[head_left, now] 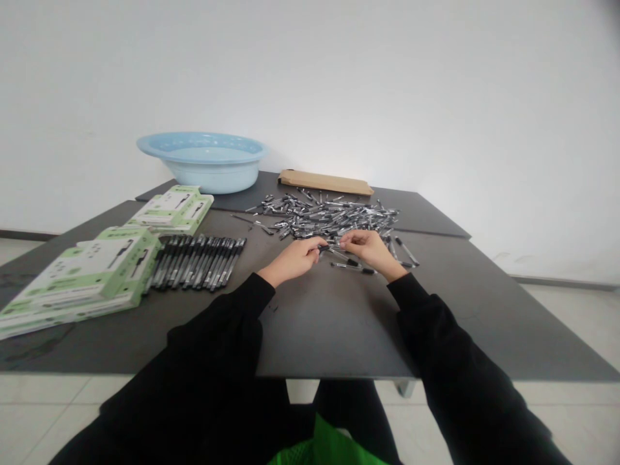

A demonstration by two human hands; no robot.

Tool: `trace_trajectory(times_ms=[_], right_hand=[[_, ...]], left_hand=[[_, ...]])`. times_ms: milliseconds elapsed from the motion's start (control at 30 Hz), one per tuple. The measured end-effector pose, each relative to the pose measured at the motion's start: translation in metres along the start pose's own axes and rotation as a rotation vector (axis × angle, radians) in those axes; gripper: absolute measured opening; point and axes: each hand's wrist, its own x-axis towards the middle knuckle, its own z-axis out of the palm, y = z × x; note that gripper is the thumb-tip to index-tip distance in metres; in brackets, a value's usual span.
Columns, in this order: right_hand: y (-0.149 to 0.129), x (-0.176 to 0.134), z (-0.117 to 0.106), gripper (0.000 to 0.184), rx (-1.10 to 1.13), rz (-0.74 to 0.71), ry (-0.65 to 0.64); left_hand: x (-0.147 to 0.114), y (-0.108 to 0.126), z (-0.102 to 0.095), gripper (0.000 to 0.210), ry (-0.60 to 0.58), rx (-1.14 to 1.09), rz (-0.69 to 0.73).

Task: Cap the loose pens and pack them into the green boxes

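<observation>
Both my hands meet at the near edge of a loose pile of clear pens with black parts (320,219). My left hand (296,259) is closed, pinching the dark end of a pen (323,247). Fingers of my right hand (369,249) pinch together at what looks like the other, clear end of it; the fingertips partly hide this. Just below my right hand lies a loose pen (353,267), flat on the table. To the left of my left hand, several pens lie side by side in a neat row (198,261).
Green and white pen boxes (87,271) are stacked at the left, with more boxes (172,210) behind them. At the back left stands a light blue basin (217,171). A flat brown cardboard piece (324,181) lies behind the pile, near the wall. The dark table (334,336) has its edge before me.
</observation>
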Motion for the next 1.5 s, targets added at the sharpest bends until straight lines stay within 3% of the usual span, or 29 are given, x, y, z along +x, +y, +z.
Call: trace_trajectory(times_ms=[467, 667, 800, 900, 1067, 1200, 1500], right_hand=[[-0.001, -0.002, 0.004, 0.025, 0.041, 0.034, -0.044], [0.007, -0.001, 0.006, 0.025, 0.383, 0.059, 0.012], [0.003, -0.001, 0.011, 0.027, 0.496, 0.075, 0.044], [0.0, -0.002, 0.014, 0.028, 0.504, 0.084, 0.023], [-0.003, -0.003, 0.015, 0.03, 0.518, 0.084, 0.024], [-0.009, -0.003, 0.014, 0.033, 0.508, 0.082, 0.009], [-0.011, -0.006, 0.019, 0.031, 0.533, 0.061, 0.019]], left_hand=[[0.001, 0.004, 0.002, 0.036, 0.0, -0.006, 0.023], [0.004, 0.007, 0.005, 0.032, 0.051, -0.29, -0.018], [0.004, 0.012, 0.0, 0.026, 0.044, -0.134, -0.013], [0.003, 0.016, -0.006, 0.034, 0.027, -0.032, -0.01], [0.004, 0.016, -0.006, 0.032, -0.015, -0.092, -0.013], [0.004, 0.015, -0.004, 0.022, 0.018, -0.18, -0.004], [-0.002, 0.032, 0.005, 0.028, -0.125, -0.637, -0.312]])
